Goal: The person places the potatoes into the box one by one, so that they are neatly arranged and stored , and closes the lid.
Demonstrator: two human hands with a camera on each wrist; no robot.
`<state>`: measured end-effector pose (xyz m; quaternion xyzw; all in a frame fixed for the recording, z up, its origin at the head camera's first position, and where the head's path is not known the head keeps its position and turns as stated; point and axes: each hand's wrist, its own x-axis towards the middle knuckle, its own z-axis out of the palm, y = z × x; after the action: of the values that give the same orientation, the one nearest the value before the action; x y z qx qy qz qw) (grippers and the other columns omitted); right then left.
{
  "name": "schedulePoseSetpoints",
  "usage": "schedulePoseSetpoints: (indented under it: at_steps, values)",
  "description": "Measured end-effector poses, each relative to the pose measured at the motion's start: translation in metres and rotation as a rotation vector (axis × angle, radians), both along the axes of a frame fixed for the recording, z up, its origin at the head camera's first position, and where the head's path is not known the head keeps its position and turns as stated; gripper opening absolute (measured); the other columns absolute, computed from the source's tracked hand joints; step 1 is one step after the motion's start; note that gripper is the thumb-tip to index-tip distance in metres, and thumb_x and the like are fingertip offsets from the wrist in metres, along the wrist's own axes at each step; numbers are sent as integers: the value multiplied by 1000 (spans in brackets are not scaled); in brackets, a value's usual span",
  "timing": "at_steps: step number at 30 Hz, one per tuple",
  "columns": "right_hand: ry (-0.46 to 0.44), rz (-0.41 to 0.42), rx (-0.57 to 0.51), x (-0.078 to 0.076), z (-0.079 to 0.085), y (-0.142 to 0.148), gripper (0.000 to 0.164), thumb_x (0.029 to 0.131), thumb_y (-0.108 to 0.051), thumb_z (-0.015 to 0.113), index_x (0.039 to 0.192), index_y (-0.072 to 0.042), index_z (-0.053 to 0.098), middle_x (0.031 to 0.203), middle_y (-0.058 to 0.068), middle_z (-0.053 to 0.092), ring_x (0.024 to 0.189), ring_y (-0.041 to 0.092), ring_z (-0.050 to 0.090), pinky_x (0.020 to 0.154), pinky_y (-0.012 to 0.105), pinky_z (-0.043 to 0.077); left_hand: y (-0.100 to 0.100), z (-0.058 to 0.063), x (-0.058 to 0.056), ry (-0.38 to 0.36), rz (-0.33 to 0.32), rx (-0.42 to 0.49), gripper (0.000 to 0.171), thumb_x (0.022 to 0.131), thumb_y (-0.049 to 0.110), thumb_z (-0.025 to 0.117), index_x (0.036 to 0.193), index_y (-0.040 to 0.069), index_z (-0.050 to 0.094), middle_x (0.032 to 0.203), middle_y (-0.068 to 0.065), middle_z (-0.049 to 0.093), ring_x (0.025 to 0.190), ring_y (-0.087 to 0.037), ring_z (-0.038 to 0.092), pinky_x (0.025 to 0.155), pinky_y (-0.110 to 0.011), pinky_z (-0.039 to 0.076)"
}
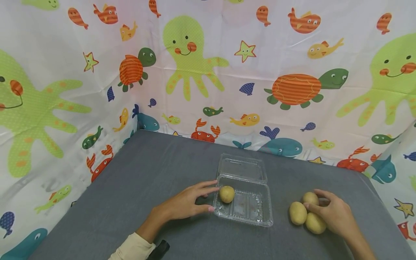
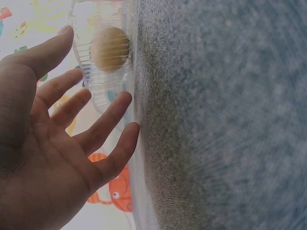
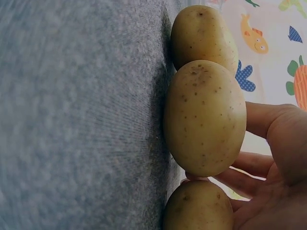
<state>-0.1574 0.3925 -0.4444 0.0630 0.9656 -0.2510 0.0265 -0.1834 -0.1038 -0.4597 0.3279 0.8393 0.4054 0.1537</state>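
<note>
A clear plastic clamshell container (image 1: 242, 219) lies on the grey cloth, its lid (image 1: 242, 168) folded back. One potato (image 1: 227, 194) sits at the left end of its base. My left hand (image 1: 186, 202) is at that end with fingers spread, fingertips by the rim; the left wrist view shows the palm holding nothing. To the container's right, three potatoes are grouped: a left one (image 1: 297, 213), a near one (image 1: 315, 223) and a back one (image 1: 310, 198). My right hand (image 1: 336, 213) grips the back potato between thumb and fingers. The near potato (image 3: 205, 120) partly hides these fingers in the right wrist view.
A dark grey cloth (image 1: 156, 162) covers the table. A white curtain (image 1: 208, 108) printed with sea animals stands along the back and sides. At the left forearm are a cream sleeve (image 1: 133, 248) and a black object (image 1: 159, 250).
</note>
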Motion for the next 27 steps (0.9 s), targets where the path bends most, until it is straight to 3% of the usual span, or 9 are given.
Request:
schedulePoseSetpoints:
  at_steps: [11,17,27]
  values:
    - [101,-53,5,3,-1,-6,88,92,-58,79,147,6,56,139,38,59,121,55,62,89,68,48,1,0,1,-9,3,11,67,101,45,72,161,29,47,172,13,31,138,-22,59,116,-48,46]
    - [183,-48,-1,8,0,-13,83,90,-52,84,146,3,58,142,33,56,118,52,66,87,66,47,1,1,1,-16,12,9,67,101,44,73,161,29,47,172,13,31,137,-22,60,116,-50,46]
    - [237,-25,-38,12,6,-28,78,87,-47,88,143,1,61,139,26,57,116,49,67,85,62,50,1,1,1,-8,11,-9,69,101,49,72,161,30,47,172,14,31,136,-20,60,116,-51,46]
